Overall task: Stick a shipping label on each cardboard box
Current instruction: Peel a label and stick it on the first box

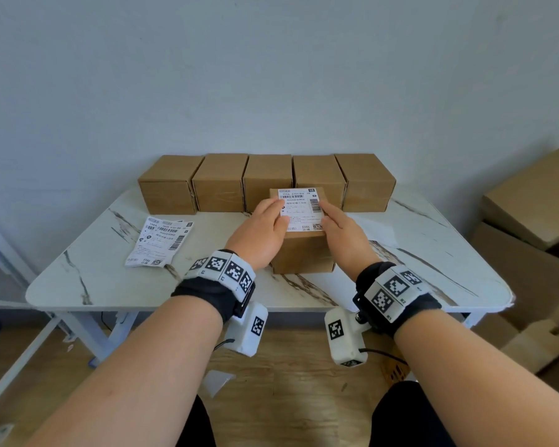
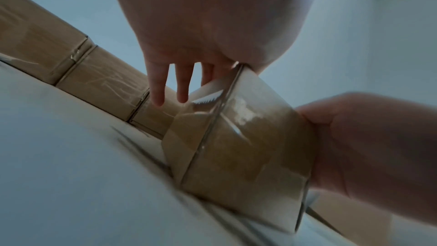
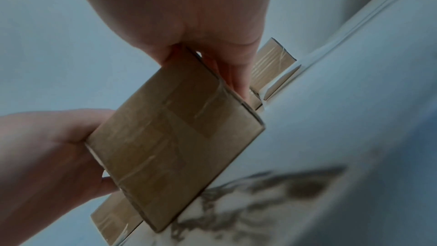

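Observation:
A small cardboard box stands on the table in front of me, also seen in the wrist views. A white shipping label lies flat on its top. My left hand rests on the box's left top edge, with straight fingers and the thumb on the label. At the right edge my right hand lies with straight fingers along the label's side. Several plain boxes form a row behind it. To the left lies a stack of loose labels.
The marble-patterned table stands against a pale wall. A white sheet lies on it to the right of the box. Large cardboard cartons are piled on the floor at the far right.

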Demonstrator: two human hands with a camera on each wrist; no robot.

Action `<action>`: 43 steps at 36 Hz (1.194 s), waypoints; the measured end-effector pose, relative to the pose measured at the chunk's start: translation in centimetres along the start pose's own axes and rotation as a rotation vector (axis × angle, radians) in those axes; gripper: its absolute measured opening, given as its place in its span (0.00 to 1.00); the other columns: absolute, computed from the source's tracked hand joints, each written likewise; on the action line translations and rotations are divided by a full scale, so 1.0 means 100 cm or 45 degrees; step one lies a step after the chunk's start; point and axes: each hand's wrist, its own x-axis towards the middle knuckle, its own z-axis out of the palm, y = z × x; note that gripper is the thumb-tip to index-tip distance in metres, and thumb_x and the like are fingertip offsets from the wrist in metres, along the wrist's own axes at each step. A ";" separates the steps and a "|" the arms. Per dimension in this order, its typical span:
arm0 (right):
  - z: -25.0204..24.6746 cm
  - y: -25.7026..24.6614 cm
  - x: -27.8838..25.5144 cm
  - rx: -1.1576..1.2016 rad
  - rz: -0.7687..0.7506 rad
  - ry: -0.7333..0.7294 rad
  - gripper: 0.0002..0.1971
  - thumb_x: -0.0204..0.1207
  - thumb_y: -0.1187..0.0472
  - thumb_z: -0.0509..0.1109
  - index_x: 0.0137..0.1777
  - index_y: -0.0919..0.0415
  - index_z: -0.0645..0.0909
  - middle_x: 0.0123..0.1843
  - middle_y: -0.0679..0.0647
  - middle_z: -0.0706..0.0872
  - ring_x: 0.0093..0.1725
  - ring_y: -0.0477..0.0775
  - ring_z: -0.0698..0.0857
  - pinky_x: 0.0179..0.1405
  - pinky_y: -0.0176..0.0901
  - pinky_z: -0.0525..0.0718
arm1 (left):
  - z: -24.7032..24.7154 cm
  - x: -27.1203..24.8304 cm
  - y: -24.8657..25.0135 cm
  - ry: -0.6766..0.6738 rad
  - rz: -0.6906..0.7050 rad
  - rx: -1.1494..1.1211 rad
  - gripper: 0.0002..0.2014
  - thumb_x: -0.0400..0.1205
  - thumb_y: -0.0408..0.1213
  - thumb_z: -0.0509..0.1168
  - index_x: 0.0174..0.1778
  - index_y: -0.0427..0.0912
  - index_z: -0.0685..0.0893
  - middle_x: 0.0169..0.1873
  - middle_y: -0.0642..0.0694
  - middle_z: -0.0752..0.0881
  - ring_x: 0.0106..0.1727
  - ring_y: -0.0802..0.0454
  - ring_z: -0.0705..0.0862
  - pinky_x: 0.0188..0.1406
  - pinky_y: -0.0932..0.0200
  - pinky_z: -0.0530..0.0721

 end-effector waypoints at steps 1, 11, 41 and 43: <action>-0.001 -0.001 0.002 -0.010 0.003 0.019 0.22 0.88 0.58 0.50 0.80 0.48 0.68 0.73 0.52 0.76 0.58 0.47 0.73 0.55 0.39 0.70 | -0.003 0.003 0.001 -0.006 0.005 0.009 0.24 0.89 0.44 0.46 0.82 0.43 0.62 0.79 0.49 0.63 0.73 0.54 0.70 0.66 0.62 0.72; -0.006 -0.019 0.037 -0.511 0.024 -0.130 0.24 0.83 0.41 0.54 0.79 0.36 0.65 0.70 0.56 0.72 0.42 0.44 0.80 0.42 0.39 0.79 | -0.013 0.036 0.008 -0.002 0.043 0.381 0.11 0.89 0.40 0.48 0.58 0.44 0.75 0.58 0.46 0.74 0.50 0.48 0.79 0.46 0.49 0.85; -0.010 -0.008 0.024 -0.262 0.259 0.061 0.28 0.79 0.38 0.61 0.67 0.61 0.72 0.50 0.52 0.83 0.43 0.52 0.85 0.43 0.55 0.90 | -0.007 0.022 0.023 0.146 -0.449 0.049 0.17 0.86 0.50 0.53 0.60 0.41 0.74 0.43 0.46 0.85 0.38 0.50 0.83 0.29 0.57 0.75; -0.018 -0.008 0.023 -0.246 0.232 0.139 0.27 0.80 0.39 0.60 0.66 0.61 0.72 0.47 0.50 0.82 0.42 0.50 0.83 0.42 0.53 0.89 | -0.009 0.022 0.034 0.187 -0.391 0.028 0.16 0.86 0.50 0.52 0.61 0.43 0.74 0.43 0.48 0.85 0.39 0.50 0.84 0.32 0.56 0.79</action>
